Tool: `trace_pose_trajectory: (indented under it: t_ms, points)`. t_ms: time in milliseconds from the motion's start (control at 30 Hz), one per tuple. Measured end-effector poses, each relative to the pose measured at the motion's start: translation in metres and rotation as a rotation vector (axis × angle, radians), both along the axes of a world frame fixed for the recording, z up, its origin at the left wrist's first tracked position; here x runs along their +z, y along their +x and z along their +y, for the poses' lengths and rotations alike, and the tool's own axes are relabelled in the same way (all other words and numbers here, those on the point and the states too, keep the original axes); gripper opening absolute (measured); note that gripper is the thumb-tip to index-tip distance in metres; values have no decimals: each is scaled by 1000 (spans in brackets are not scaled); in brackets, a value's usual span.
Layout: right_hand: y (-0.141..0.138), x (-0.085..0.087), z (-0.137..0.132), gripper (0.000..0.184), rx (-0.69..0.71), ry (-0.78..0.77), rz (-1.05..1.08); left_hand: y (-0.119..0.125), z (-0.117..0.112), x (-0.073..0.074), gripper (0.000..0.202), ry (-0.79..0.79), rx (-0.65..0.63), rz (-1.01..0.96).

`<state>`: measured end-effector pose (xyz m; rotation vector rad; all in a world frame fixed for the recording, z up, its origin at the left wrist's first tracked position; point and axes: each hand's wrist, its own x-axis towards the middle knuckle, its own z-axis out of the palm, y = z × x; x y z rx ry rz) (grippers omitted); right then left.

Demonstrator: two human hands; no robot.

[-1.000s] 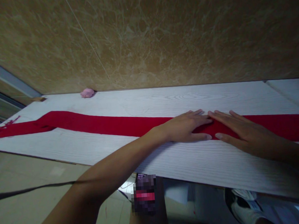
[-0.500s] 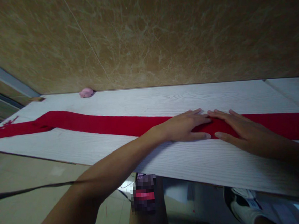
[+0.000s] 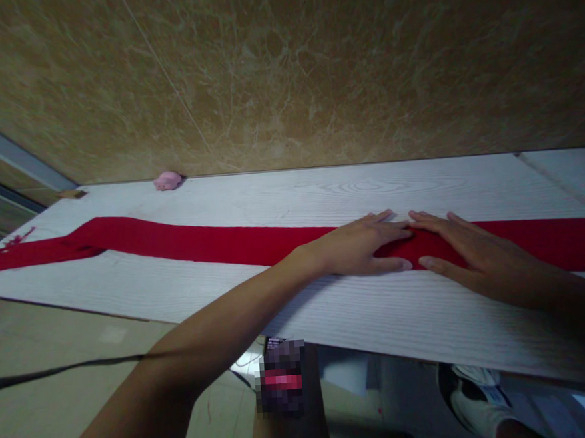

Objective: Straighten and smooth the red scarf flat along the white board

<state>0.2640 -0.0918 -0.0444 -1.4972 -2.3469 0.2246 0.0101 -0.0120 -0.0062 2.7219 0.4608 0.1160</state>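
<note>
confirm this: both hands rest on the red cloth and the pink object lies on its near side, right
Not quite: the head view shows the pink object on the far side of the red cloth, by the wall. The left hand and right hand do rest on the red cloth.

White tabletop (image 3: 251,198), red scarf (image 3: 214,243), pink toy (image 3: 168,181) perhaps

Indoors, kind unclear, marbled wall (image 3: 282,73), tiled floor (image 3: 65,335)
</note>
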Motion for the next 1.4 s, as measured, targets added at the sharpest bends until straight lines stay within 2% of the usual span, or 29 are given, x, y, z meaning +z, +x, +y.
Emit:
trace_pose_trajectory:
  t_ms: [233, 533, 933, 1400]
  points:
    - [3, -3, -1, 72, -95, -49, -28, 1, 1, -1, 66, 3, -8, -6]
    - [1, -5, -1, 71, -83, -28, -4, 1, 2, -3, 64, 4, 1, -4]
    - [1, -2, 0, 68, 7, 17, 2, 0, 1, 0, 66, -10, 9, 7]
    - [-1, 1, 0, 69, -4, -18, 17, -1, 1, 0, 65, -43, 6, 1]
